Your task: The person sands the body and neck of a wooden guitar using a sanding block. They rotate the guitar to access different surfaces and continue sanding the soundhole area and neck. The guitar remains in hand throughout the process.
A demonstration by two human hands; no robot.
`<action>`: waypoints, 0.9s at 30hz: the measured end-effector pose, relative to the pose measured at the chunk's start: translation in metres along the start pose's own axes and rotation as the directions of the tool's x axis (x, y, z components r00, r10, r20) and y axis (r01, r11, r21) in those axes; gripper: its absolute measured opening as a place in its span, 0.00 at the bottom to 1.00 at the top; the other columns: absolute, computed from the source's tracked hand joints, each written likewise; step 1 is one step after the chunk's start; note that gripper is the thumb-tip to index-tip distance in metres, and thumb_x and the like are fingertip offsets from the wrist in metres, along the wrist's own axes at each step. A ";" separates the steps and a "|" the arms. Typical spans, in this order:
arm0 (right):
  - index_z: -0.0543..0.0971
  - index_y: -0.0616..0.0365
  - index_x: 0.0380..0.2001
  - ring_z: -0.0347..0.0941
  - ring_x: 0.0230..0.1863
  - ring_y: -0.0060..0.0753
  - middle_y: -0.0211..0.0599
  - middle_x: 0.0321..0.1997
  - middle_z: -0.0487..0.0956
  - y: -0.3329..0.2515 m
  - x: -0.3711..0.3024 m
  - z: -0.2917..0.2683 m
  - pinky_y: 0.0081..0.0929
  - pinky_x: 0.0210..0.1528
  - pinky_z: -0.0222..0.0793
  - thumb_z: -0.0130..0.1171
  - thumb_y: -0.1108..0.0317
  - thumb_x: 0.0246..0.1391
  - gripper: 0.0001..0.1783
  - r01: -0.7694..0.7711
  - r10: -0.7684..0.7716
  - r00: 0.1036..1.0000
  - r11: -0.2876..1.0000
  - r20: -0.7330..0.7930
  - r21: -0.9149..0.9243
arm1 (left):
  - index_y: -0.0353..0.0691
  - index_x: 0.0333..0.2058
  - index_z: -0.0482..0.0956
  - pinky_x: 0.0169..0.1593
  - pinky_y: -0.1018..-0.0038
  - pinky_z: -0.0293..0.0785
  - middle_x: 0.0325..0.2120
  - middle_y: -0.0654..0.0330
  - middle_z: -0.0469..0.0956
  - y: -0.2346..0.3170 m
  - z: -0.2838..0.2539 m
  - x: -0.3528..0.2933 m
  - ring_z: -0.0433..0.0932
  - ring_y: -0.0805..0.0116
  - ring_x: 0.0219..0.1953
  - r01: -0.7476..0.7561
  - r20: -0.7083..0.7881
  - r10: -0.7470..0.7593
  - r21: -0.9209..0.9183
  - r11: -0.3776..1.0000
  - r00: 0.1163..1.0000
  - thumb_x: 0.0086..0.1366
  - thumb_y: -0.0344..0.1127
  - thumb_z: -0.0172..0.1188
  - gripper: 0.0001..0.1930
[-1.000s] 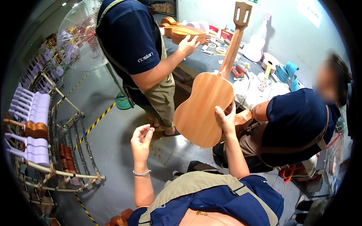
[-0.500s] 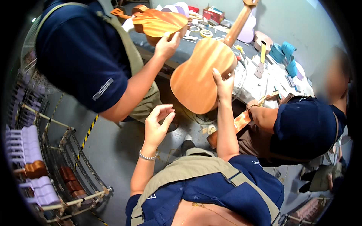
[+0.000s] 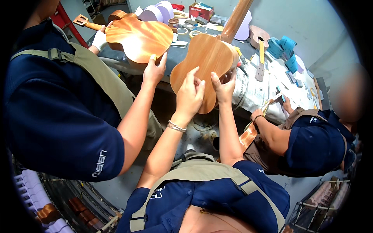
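A wooden ukulele hangs in front of me with its plain back facing me and its neck pointing up toward the far right. My right hand holds the lower right edge of its body, with the thumb on the back. Over the lower part of that back is my left hand, fingers apart and gripping nothing. Whether its fingertips touch the wood I cannot tell. The ukulele's front is hidden.
At left a co-worker holds another glossy ukulele. A second co-worker at right works on a wooden instrument. The bench carries blue abrasive strips, tape rolls, a red box and an unfinished ukulele. Racks stand behind.
My left hand has moved up and right, from beside the ukulele to over its back. The ukulele has shifted slightly up and left. The left co-worker's ukulele has moved left and down.
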State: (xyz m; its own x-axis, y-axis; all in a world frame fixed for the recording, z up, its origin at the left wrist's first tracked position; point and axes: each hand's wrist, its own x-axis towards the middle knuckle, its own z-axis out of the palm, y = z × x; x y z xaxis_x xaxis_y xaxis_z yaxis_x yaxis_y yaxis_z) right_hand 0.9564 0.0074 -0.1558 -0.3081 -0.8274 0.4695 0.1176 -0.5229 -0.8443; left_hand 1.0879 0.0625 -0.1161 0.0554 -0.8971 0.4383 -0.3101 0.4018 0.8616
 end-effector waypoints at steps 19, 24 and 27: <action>0.55 0.67 0.58 0.70 0.46 0.33 0.45 0.47 0.71 0.001 -0.013 0.036 0.27 0.47 0.67 0.72 0.59 0.36 0.50 0.221 -0.246 0.962 0.955 -0.114 -0.198 | 0.41 0.54 0.62 0.44 0.62 0.70 0.42 0.47 0.71 -0.015 -0.024 0.022 0.74 0.52 0.40 -0.083 0.137 0.069 0.100 0.991 0.988 0.60 0.31 0.46 0.22; 0.54 0.68 0.59 0.69 0.46 0.31 0.44 0.46 0.71 0.000 -0.015 0.041 0.27 0.47 0.66 0.72 0.62 0.36 0.51 0.196 -0.219 0.967 0.966 -0.131 -0.166 | 0.43 0.55 0.62 0.45 0.63 0.70 0.43 0.47 0.71 -0.017 -0.031 0.021 0.74 0.51 0.41 -0.111 0.124 0.095 0.131 0.985 0.988 0.60 0.31 0.46 0.22; 0.54 0.67 0.59 0.69 0.45 0.30 0.42 0.46 0.71 -0.003 -0.017 0.041 0.26 0.47 0.66 0.72 0.64 0.36 0.50 0.141 -0.149 0.979 0.988 -0.138 -0.062 | 0.44 0.54 0.62 0.45 0.64 0.71 0.42 0.47 0.72 -0.012 -0.032 0.021 0.74 0.53 0.40 -0.044 0.161 0.029 0.091 0.995 0.986 0.60 0.30 0.46 0.22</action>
State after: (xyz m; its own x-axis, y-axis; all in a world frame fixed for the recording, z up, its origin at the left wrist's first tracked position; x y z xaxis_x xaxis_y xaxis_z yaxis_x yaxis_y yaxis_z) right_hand 0.9998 0.0149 -0.1511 -0.4490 -0.7044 0.5498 0.0143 -0.6209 -0.7838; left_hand 1.1228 0.0446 -0.1095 -0.1074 -0.9031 0.4159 -0.3969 0.4225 0.8149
